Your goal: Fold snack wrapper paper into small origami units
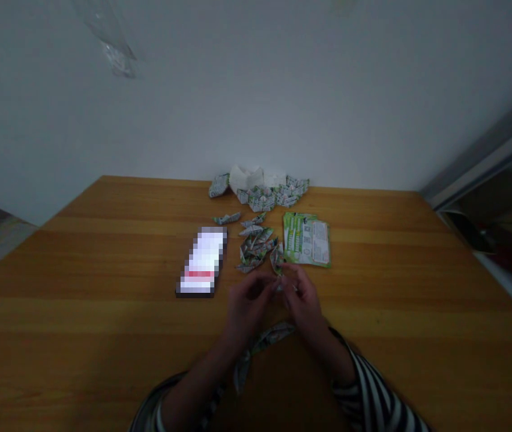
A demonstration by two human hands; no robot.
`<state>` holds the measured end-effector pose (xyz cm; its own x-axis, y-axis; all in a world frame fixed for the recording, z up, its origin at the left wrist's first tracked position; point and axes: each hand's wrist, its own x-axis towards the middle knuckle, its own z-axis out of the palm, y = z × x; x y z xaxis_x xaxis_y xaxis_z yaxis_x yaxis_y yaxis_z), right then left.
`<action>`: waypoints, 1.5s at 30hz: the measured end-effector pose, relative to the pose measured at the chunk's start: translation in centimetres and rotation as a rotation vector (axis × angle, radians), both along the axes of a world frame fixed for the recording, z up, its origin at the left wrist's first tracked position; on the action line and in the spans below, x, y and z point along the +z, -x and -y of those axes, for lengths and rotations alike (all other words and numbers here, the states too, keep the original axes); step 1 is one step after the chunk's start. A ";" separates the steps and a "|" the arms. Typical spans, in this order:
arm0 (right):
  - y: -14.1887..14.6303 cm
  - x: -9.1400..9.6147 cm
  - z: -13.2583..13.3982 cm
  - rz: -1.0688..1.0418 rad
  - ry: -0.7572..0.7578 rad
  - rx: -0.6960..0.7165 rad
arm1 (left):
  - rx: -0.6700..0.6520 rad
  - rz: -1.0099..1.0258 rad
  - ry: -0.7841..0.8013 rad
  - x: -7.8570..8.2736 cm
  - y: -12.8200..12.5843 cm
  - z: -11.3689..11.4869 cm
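Note:
My left hand (249,295) and my right hand (301,293) meet over the middle of the table, fingertips pinched together. Between them is a small piece of folded printed paper (279,287), mostly hidden by the fingers. Just beyond my fingertips lies a folded paper piece (276,258), and to its left a cluster of folded paper pieces (256,246) with green and grey print. Nearer to me, between my forearms, a longer folded paper strip (274,337) rests on the table, with another folded piece (241,371) beside it.
A lit phone (202,261) lies left of the paper cluster. Flat green-and-white printed packets (312,241) lie to the right. Against the wall stand joined folded-paper shapes (262,197) with white paper (245,177). The wooden table (102,240) meets the wall at the back.

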<state>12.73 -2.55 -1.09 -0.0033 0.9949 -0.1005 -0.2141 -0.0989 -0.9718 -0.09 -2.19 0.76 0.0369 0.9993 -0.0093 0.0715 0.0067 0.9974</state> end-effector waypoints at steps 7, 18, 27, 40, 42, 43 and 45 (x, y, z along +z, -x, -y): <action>0.2 0.4 0.6 0.099 -0.083 -0.071 | -0.054 0.082 0.043 -0.3 -0.4 0.1; -0.5 0.6 -0.2 -0.020 -0.033 0.123 | -0.088 -0.223 -0.059 -0.4 1.0 -0.6; -0.8 0.0 -0.3 0.095 -0.064 0.134 | -0.182 -0.312 -0.024 -0.8 0.4 -0.1; -1.9 0.0 -0.1 0.175 -0.157 0.230 | -0.229 -0.425 -0.037 0.2 0.4 0.6; -1.9 -0.3 -0.1 0.227 -0.177 0.236 | -0.255 -0.394 -0.050 0.0 0.5 0.6; -1.8 -0.4 -0.1 0.227 -0.173 0.241 | -0.264 -0.372 -0.063 -0.1 0.5 0.6; -1.7 -0.5 0.0 0.198 -0.143 0.249 | -0.270 -0.336 -0.083 -0.1 0.6 0.6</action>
